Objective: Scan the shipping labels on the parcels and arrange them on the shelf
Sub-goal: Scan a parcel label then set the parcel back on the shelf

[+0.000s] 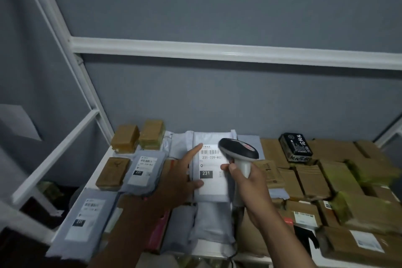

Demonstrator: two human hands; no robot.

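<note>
A grey poly-bag parcel lies at the middle of the shelf, its white shipping label reading 231-239-K01 facing up. My left hand holds the parcel's left edge, with the forefinger stretched along the label's top corner and the thumb pressed on its lower part. My right hand grips the handle of a black and grey barcode scanner, whose head hovers over the label's upper right corner. The scanner's cable hangs down below my right wrist.
Two more grey labelled bags lie left of the parcel, with small brown boxes behind them. Several brown cardboard boxes and a black packet fill the right side. White shelf rails run above and at left.
</note>
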